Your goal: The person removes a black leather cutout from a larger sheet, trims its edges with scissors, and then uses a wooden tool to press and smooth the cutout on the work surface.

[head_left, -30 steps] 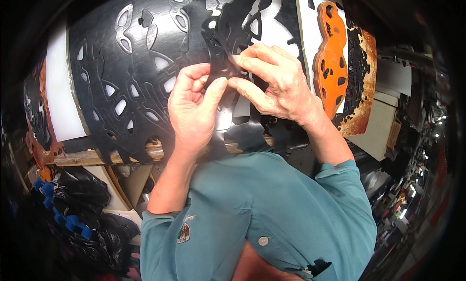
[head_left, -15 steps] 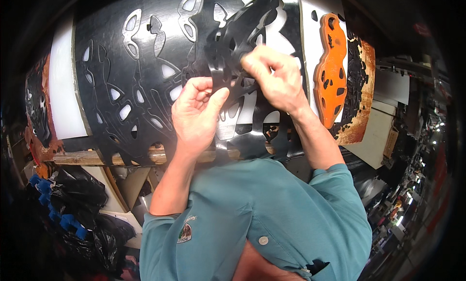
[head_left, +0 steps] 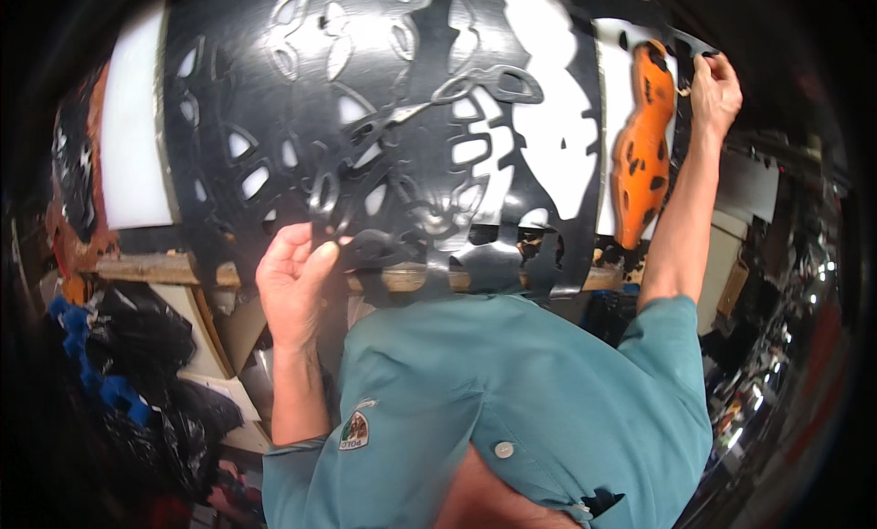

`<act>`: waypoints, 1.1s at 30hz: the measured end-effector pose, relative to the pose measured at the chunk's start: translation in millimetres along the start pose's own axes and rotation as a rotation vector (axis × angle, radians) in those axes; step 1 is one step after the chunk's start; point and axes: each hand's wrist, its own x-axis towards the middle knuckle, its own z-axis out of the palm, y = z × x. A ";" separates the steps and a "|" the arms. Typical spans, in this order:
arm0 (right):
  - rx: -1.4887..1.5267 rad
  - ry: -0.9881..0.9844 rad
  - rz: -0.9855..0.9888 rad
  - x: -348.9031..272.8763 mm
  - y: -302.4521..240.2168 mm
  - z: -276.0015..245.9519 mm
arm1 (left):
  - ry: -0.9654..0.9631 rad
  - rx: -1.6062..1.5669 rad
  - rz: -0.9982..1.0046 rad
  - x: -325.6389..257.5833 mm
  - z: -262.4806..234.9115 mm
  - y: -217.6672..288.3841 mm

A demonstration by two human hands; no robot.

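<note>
My left hand point(head_left: 297, 278) is at the near edge of the bench, thumb and fingers pinched on a thin black cut-out piece point(head_left: 516, 84). This piece has looped holes and stretches up and rightward over a large black sheet point(head_left: 247, 63) full of cut shapes. Far to the right, beyond an orange cutting die point(head_left: 641, 168), my right hand point(head_left: 715, 100) has its fingers drawn together. A dark bit shows at those fingertips, too small to make out. The die is long, wavy-edged and dotted with black spots.
White board point(head_left: 137, 127) shows at the left of the sheet and through its cut-outs. A wooden rail point(head_left: 151, 271) runs along the bench's near edge. Black plastic bags point(head_left: 146, 333) and blue toothed pieces point(head_left: 119, 396) lie below at the left.
My right hand has moved from the middle of the sheet to the far right past the orange die. My left hand has come nearer and leftward, and the black piece now lies stretched out.
</note>
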 end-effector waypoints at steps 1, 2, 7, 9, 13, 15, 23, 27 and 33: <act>-0.081 0.122 -0.270 -26.5 -30.3 -5.7 | 0.054 0.051 0.003 -2.4 6.4 0.2; -0.029 0.104 -0.421 -56.4 -63.7 -17.9 | 0.051 0.013 0.023 -4.6 14.9 -1.1; 0.528 -1.129 -0.920 -218.8 -189.1 -67.5 | -0.010 -0.057 0.069 -8.7 61.3 -11.6; 0.280 -1.153 -1.068 -249.1 -208.0 -68.4 | -0.037 -0.074 0.104 -9.6 70.0 -10.2; 0.288 -0.922 -1.122 -271.1 -219.4 -42.2 | -0.026 0.137 0.221 -12.6 68.2 -6.8; 0.352 -0.986 -1.087 -274.7 -224.8 -28.2 | -0.041 0.089 0.269 -13.9 54.6 -8.4; 0.577 -0.663 -0.667 -198.4 -283.9 3.2 | 0.656 0.384 0.256 -43.3 -57.2 -15.9; 0.616 -0.321 -1.247 -214.0 -330.5 7.5 | 0.628 0.384 0.325 -45.3 -69.4 -26.3; 0.569 -0.753 -1.506 -341.2 -312.6 62.6 | 0.762 0.641 0.432 -38.7 -70.6 -29.7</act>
